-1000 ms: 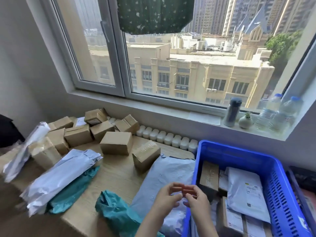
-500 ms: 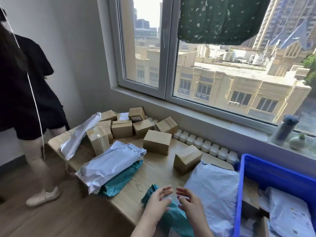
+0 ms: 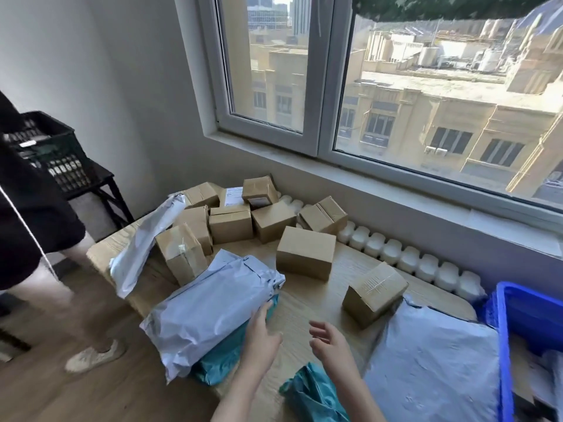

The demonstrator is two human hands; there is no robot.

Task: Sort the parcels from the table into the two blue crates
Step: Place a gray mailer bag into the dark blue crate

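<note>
While swinging away from the blue crate (image 3: 504, 345), reaching open left hand (image 3: 262, 330) onto the grey mailer (image 3: 210, 306), likely next to sort; right hand (image 3: 332, 345) hovering open, empty.

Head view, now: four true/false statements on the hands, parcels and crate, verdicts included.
1. The right hand holds nothing. True.
2. The left hand grips a cardboard box. False: its straight fingers touch the end of the grey mailer.
3. The grey mailer lies on a teal bag. True.
4. The blue crate stands at the left of the view. False: it is at the right edge.
</note>
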